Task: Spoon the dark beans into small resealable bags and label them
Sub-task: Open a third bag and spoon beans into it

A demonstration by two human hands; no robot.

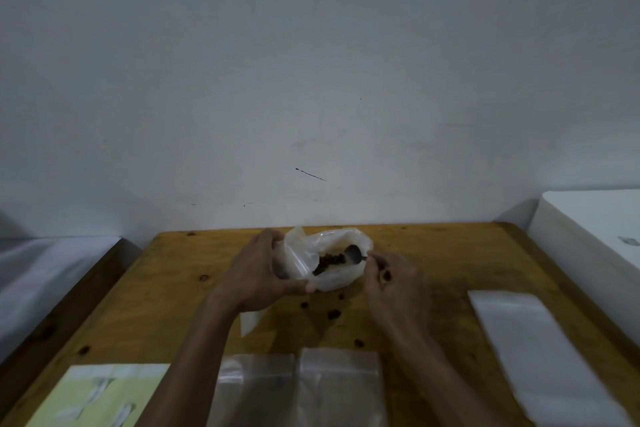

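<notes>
Head view. Pale grey wall (311,62) with a short dark streak behind; varnished yellow-brown wooden table (433,253) with dark knots below. White box (588,236) against the table's far right edge; pale cloth-covered surface (52,270) off to the left.

Near the table's far middle, crumpled translucent plastic bag (332,253) lying mouth toward the camera, dark beans (327,262) heaped inside. Left hand (259,274) curled round the bag's left side, thumb along the lower edge, fingers over the top, also pinching a small clear resealable bag (294,262) at the mouth. Right hand (394,284) at the bag's right edge, fingers bunched together, pinching the handle of a metal spoon (353,251), bowl inside the bag just above the beans. A few dark specks within the curled right fingers; whether beans, cannot tell.

Loose beans (334,314) scattered on the wood just below the bag, between the two wrists. Small white scrap (249,322) beside the left forearm. Two empty clear resealable bags (298,388) flat side by side at the near edge, under the forearms. Stack of white plastic bags (540,350) slanted at near right. Pale yellow-green sheet of labels (100,395) at near left.
</notes>
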